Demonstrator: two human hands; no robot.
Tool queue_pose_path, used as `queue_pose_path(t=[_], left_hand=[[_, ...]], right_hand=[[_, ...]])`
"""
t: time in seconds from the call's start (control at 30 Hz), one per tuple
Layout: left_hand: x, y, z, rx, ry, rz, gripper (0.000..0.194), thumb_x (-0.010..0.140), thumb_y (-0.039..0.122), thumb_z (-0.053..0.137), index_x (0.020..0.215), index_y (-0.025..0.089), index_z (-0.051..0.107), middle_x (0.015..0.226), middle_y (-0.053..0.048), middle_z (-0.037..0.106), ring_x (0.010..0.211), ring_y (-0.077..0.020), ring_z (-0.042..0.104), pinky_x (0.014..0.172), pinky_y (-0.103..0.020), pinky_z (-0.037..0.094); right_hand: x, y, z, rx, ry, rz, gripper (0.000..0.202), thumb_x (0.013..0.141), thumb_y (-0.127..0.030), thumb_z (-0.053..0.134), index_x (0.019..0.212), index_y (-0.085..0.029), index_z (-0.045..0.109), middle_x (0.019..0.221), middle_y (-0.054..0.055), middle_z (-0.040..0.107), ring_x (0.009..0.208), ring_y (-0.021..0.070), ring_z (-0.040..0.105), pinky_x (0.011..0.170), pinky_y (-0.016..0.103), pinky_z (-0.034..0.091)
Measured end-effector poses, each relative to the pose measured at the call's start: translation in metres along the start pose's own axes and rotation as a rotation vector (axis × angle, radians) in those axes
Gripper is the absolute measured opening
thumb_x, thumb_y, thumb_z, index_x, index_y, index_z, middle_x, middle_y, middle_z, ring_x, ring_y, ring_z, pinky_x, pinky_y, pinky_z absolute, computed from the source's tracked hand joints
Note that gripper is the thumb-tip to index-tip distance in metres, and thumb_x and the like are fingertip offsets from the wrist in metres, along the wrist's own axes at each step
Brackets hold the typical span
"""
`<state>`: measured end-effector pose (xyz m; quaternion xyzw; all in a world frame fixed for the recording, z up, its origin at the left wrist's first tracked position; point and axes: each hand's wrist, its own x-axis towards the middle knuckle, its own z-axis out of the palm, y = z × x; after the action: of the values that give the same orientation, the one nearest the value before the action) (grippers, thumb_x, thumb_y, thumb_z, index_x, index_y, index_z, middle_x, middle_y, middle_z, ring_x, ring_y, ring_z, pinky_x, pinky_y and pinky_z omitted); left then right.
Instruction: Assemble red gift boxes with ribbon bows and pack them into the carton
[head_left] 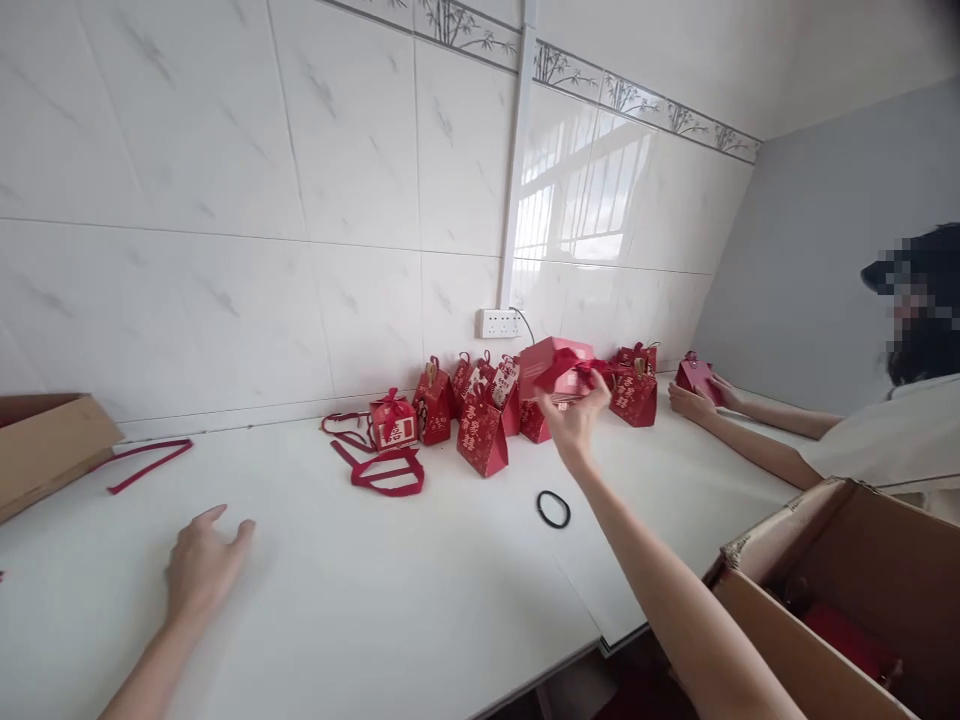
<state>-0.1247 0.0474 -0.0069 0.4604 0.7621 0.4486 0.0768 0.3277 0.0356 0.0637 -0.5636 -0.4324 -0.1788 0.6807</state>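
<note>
My right hand (576, 418) pinched a red gift box (556, 366) above the boxes by the wall socket (498, 323); left hand (202, 560) lay open, empty, on the counter (390, 600).

The wall tiles (360, 140) are glossy and mirror a window, while the white table (390, 600) looks smooth and matt. The red gift boxes (480, 432) are printed paper card with cloth ribbon (382, 470). The near-right carton (832, 590) is rough brown cardboard.
</note>
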Motion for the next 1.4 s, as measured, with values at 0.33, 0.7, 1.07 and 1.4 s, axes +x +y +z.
queue_pose_path(t=[0.33, 0.7, 1.07, 1.4], left_hand=[[-0.073, 0.079, 0.050, -0.709, -0.330, 0.273, 0.057, 0.082, 0.053, 0.040, 0.131, 0.025, 0.034, 0.142, -0.011, 0.039, 0.129, -0.0256, 0.042, 0.096, -0.041, 0.044], [-0.078, 0.055, 0.062, -0.905, -0.713, 0.219, 0.073, 0.072, 0.045, 0.066, 0.133, 0.023, 0.031, 0.140, -0.012, 0.038, 0.131, -0.0289, 0.035, 0.108, -0.044, 0.030], [-0.077, 0.058, 0.056, -0.956, -1.090, 0.212, 0.098, 0.068, 0.032, 0.071, 0.146, 0.036, 0.012, 0.150, -0.004, 0.030, 0.137, -0.0305, 0.028, 0.111, -0.049, 0.028], [-0.076, 0.062, 0.050, -0.870, -1.221, 0.292, 0.115, 0.061, 0.022, 0.077, 0.146, 0.036, 0.000, 0.145, -0.009, 0.038, 0.134, -0.0315, 0.035, 0.107, -0.050, 0.034]], right_hand=[[-0.157, -0.092, 0.061, 0.294, -0.480, -0.311, 0.088, 0.071, -0.043, 0.069, 0.137, -0.020, 0.015, 0.130, 0.019, 0.032, 0.124, 0.0339, 0.039, 0.091, 0.054, 0.047], [-0.185, -0.075, 0.050, 0.430, -1.022, -0.046, 0.087, 0.077, -0.060, 0.058, 0.140, -0.020, 0.011, 0.132, 0.020, 0.031, 0.126, 0.0341, 0.039, 0.100, 0.057, 0.038], [-0.159, -0.077, 0.049, 0.481, -0.953, 0.317, 0.048, 0.082, -0.047, 0.054, 0.118, -0.021, 0.037, 0.130, 0.015, 0.044, 0.121, 0.0257, 0.045, 0.089, 0.042, 0.048], [-0.149, -0.072, 0.050, 0.662, -1.126, 0.424, 0.058, 0.080, -0.045, 0.058, 0.129, -0.025, 0.033, 0.135, 0.008, 0.047, 0.119, 0.0216, 0.050, 0.101, 0.040, 0.041]])
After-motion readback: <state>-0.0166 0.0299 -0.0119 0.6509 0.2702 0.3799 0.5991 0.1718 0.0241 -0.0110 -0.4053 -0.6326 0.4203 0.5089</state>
